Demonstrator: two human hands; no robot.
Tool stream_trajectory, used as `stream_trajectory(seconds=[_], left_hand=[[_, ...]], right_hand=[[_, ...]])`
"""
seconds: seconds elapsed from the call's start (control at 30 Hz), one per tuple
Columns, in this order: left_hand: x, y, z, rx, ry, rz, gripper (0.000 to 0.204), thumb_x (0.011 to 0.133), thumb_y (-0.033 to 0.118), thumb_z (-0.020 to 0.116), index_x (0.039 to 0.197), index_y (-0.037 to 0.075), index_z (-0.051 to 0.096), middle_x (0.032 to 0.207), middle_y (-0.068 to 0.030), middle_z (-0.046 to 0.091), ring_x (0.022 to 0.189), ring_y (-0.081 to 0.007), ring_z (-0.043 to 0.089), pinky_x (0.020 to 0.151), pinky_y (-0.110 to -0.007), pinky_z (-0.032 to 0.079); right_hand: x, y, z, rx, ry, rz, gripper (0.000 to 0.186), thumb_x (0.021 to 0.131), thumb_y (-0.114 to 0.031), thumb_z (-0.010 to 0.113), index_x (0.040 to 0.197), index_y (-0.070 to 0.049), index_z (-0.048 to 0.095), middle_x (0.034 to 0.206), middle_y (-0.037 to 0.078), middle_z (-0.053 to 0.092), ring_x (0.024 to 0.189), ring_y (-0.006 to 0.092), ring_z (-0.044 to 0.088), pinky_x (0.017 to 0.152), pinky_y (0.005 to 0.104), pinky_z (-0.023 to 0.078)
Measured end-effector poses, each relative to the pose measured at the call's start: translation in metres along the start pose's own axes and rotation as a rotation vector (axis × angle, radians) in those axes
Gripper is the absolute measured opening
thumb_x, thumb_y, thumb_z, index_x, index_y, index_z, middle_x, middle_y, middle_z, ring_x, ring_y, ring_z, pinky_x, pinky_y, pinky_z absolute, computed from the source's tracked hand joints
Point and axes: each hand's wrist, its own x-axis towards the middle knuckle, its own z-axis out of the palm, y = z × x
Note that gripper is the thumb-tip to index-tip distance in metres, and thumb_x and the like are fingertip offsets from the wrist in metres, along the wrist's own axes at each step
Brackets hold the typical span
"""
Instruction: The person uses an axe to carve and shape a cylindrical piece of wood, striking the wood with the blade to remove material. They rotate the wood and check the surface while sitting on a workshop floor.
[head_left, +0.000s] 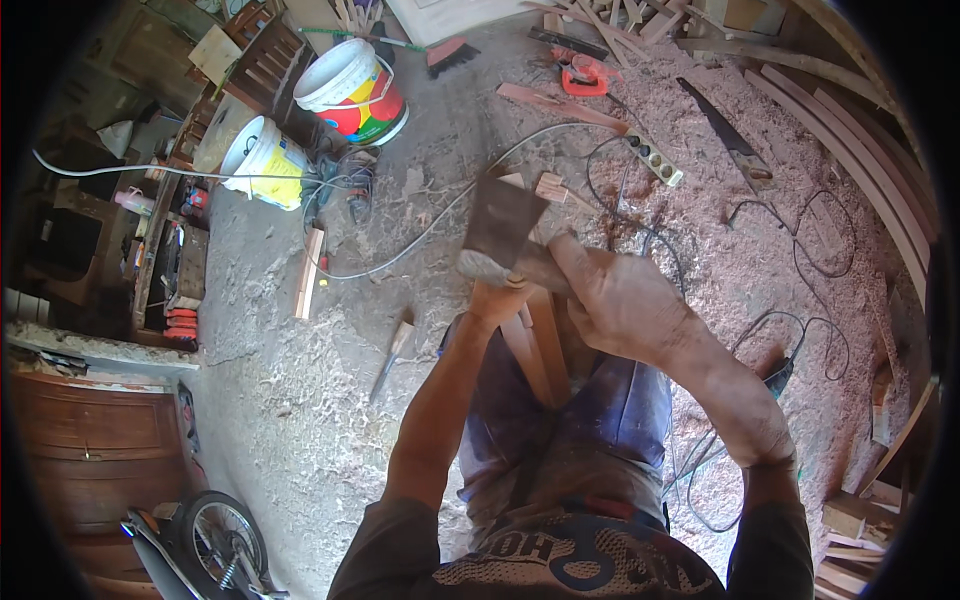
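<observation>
My right hand (625, 300) is wrapped round the handle of a wooden mallet (503, 225), raised in front of me. The mallet's dark blocky head has a pale, worn end and looks slightly blurred. Just below and behind it is my left hand (498, 303), its fingers closed and mostly covered by the mallet. Whatever it grips is hidden. Between my thighs, a length of reddish-brown wood (540, 350) slopes away beneath both hands. A chisel (392, 358) with a pale handle lies on the floor to the left.
Two paint buckets (345, 85) stand at the far left, near a broom (450, 58). Ahead right are a power strip (655, 162), a handsaw (725, 135), a red-framed saw (585, 77) and loose cables over sawdust. A short wood piece (310, 272) lies left; a motorcycle wheel (222, 538) is lower left.
</observation>
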Motion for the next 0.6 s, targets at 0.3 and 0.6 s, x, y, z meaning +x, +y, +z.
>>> stream_trajectory(seconds=[0.3,0.6], left_hand=[[0.002,0.034,0.001,-0.110,-0.055,-0.094,0.039,0.084,0.011,0.077,0.119,0.001,0.061,0.104,-0.0100,0.070,0.081,-0.0197,0.071,0.069,-0.033,0.057],[0.022,0.041,-0.004,-0.070,0.083,0.040,0.043,0.078,0.009,0.081,0.117,0.001,0.064,0.105,-0.0103,0.072,0.100,-0.0194,0.069,0.088,-0.034,0.053]], right_hand=[[-0.015,0.025,0.031,0.082,-0.120,0.156,0.031,0.083,-0.006,0.059,0.110,-0.001,0.046,0.074,0.024,0.065,0.072,0.0447,0.068,0.066,0.0540,0.056],[-0.034,0.011,0.018,0.326,-0.007,0.259,0.041,0.079,-0.004,0.060,0.117,-0.002,0.045,0.083,0.025,0.067,0.084,0.0466,0.067,0.074,0.0552,0.054]])
